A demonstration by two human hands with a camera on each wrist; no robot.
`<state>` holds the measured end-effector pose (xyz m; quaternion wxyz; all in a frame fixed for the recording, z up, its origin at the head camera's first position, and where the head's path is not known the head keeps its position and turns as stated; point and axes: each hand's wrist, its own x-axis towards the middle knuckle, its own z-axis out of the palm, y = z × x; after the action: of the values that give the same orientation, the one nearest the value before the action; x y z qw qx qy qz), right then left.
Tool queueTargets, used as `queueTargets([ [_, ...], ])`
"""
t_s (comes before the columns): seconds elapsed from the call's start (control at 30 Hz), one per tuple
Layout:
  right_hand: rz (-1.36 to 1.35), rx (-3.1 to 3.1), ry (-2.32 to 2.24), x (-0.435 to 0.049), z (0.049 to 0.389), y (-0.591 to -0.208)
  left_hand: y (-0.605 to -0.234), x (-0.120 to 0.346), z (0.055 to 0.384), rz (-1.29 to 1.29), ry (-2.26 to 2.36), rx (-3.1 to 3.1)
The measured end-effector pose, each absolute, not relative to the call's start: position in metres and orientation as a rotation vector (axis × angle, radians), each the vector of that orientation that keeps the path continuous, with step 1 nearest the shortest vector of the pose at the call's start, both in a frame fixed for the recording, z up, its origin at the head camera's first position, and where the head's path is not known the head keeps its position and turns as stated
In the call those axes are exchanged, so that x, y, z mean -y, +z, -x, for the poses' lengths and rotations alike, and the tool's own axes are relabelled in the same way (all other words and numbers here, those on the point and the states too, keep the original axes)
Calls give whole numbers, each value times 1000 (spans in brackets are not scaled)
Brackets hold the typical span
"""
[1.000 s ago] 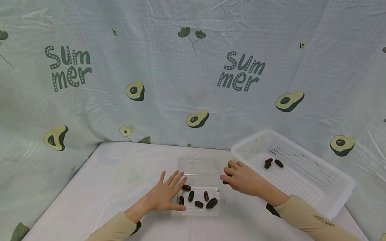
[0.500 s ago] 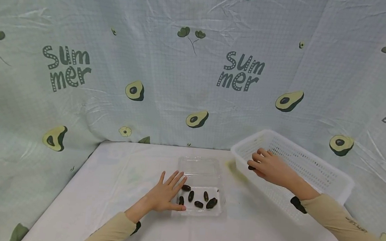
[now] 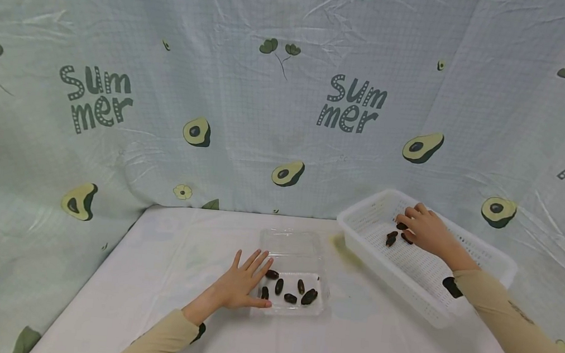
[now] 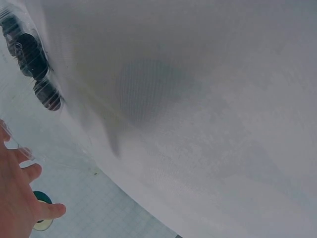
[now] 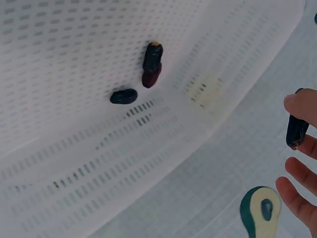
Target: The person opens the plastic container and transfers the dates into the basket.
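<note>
My right hand (image 3: 429,232) pinches a dark brown date (image 5: 296,133) between thumb and index finger, over the white perforated basket (image 3: 386,258). Below it in the basket lie a few more dates, one dark date (image 5: 124,96) apart and a dark one overlapping a reddish date (image 5: 150,80). My left hand (image 3: 238,286) is spread, fingers straight, at the left side of a clear plastic box (image 3: 297,313). Several dates (image 3: 309,297) lie in the box, spaced apart. Its hinged lid (image 3: 290,243) stands folded back away from me.
A white cloth (image 3: 204,259) covers the table. Behind it hangs a pale curtain (image 3: 235,82) printed with avocados and lettering. The basket stands at an angle at the back right, with a gap between it and the plastic box.
My right hand has moved right and away from me with the date, from beside the box lid to over the basket. My left hand and the dates in the box have stayed put.
</note>
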<state>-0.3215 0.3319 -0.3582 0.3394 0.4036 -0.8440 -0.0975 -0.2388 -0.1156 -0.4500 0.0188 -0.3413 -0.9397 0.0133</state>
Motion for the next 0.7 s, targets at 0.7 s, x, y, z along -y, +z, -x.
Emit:
queueTargets([
  [0.7, -734, 2600, -274, -360, 347, -395, -450, 115, 237, 1049, 55, 2931],
])
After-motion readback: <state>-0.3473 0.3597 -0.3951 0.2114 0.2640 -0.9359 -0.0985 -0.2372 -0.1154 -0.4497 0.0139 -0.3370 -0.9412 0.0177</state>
